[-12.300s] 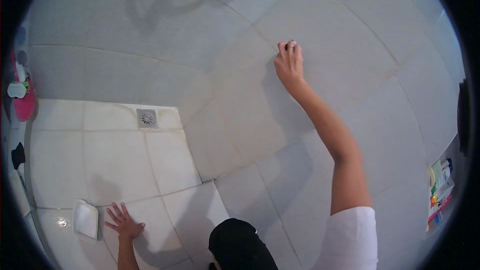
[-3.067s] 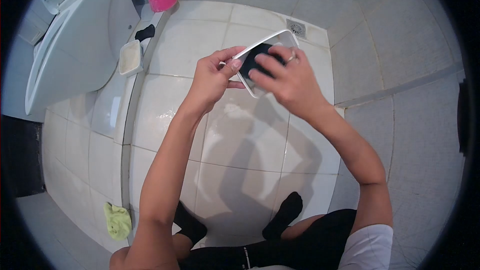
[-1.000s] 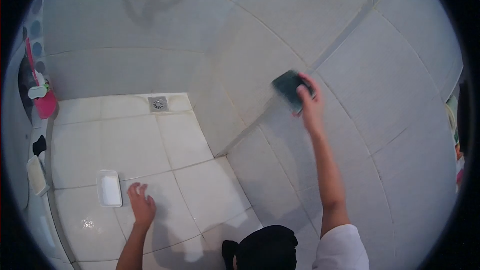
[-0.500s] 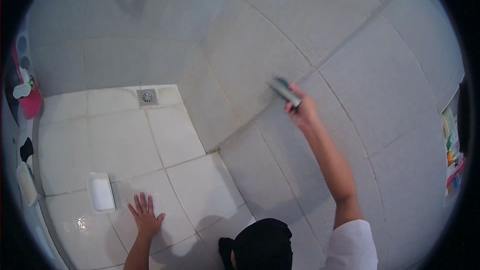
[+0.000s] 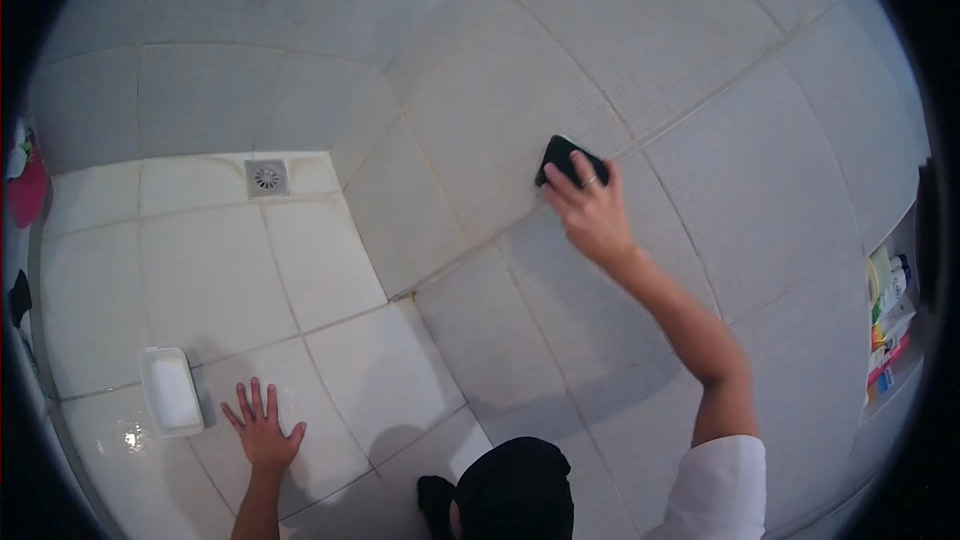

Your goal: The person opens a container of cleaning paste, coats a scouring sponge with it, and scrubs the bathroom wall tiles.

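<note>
Dark scouring sponge (image 5: 559,151) against grey wall tiles (image 5: 485,120), clasped by fingers of the right hand (image 5: 596,217); with left hand (image 5: 266,440) on white floor tiles (image 5: 210,280), fingers splayed loose, just beside a white tub (image 5: 152,392).

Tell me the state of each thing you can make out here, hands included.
Dark scouring pad: held against wall tiles.
Right hand: closed over the pad.
Left hand: spread on floor tiles, holding nothing.
White plastic tub: upright, lidless.
Floor drain grate: in place, uncovered.
Toiletries: crowded together.

Two hands (image 5: 597,222), one pad (image 5: 557,154), one tub (image 5: 182,431)
</note>
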`<action>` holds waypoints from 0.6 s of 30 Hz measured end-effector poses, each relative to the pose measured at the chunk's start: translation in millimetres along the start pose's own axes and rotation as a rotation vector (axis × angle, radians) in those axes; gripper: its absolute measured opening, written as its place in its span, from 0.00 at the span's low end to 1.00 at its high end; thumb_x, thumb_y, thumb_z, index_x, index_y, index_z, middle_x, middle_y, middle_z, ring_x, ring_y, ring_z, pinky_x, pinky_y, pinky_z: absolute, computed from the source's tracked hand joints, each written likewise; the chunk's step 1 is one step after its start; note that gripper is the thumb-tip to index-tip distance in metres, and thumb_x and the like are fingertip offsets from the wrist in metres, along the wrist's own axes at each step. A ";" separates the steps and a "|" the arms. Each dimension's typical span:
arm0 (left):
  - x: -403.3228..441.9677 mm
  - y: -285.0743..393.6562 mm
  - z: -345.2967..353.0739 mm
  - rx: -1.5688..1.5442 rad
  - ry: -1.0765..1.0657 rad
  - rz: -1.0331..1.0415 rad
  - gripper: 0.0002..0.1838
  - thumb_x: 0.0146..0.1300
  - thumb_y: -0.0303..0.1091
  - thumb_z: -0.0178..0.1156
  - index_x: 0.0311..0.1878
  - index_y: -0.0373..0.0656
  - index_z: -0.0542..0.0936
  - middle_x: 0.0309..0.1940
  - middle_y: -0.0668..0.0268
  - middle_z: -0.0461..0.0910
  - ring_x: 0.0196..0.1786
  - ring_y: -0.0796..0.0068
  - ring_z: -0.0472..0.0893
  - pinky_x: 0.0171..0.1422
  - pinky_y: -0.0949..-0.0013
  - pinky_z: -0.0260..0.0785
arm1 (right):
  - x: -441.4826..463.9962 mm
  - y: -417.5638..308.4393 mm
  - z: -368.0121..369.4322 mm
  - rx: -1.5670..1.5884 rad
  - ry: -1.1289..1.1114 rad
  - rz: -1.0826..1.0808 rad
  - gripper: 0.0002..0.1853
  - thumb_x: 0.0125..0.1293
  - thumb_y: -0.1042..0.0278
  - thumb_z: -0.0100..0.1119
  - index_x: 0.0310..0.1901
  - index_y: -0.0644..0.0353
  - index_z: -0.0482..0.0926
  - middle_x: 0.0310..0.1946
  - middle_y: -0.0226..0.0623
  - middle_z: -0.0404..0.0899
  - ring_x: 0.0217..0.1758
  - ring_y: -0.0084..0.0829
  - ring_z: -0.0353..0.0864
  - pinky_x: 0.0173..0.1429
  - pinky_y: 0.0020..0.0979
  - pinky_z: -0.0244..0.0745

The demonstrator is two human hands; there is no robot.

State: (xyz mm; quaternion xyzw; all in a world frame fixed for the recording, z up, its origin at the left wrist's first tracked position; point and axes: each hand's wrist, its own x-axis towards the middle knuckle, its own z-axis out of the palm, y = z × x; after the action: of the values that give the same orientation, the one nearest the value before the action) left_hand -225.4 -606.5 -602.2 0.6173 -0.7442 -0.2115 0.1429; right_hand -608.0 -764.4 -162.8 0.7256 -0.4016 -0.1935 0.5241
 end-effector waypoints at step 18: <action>-6.3 -2.4 6.0 0.046 0.106 0.028 0.45 0.45 0.54 0.62 0.67 0.45 0.63 0.72 0.59 0.51 0.75 0.53 0.42 0.73 0.35 0.26 | 57.3 50.8 -26.3 -0.232 0.017 0.327 0.17 0.57 0.71 0.53 0.50 0.44 0.74 0.46 0.37 0.72 0.46 0.42 0.73 0.42 0.45 0.65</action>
State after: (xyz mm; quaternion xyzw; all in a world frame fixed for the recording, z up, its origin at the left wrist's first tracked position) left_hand -225.0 -599.9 -608.3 0.6204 -0.7486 -0.1594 0.1709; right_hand -574.3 -800.1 -98.3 0.5873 -0.4847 -0.1448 0.6318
